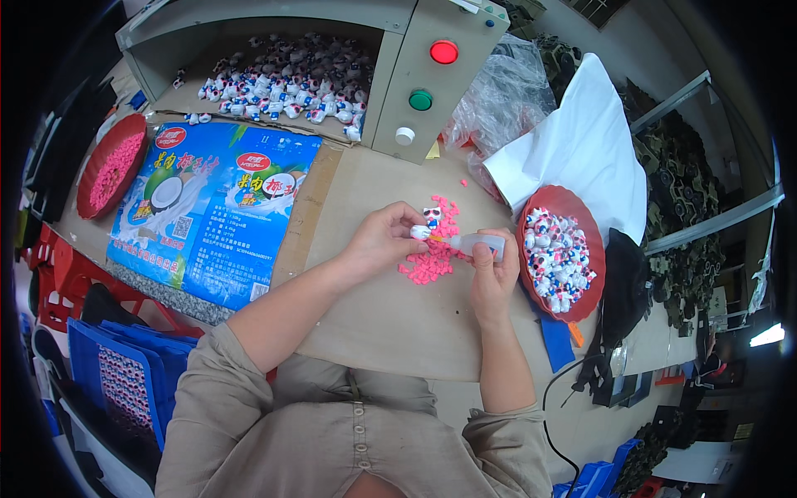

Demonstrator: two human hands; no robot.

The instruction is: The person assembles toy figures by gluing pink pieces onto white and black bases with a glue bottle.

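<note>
Pinching left hand [388, 239]: was nearly closed, with a white figurine [421, 233] between its fingertips;
Right hand [496, 274]: was curled around a translucent squeeze bottle [466, 243], nozzle pointed at the figurine;
Pink pieces [425, 266]: lay heaped below.

The left fingers [405, 214] hide part of a small white figurine [421, 233]; whether the bottle's tip touches it is too small to tell. The right fingers [483, 259] cover part of the bottle [491, 242]. Beyond the fingers, figures [282, 83] deep inside the grey housing [419, 70] blur into shadow; the upper edge crops its top.
</note>
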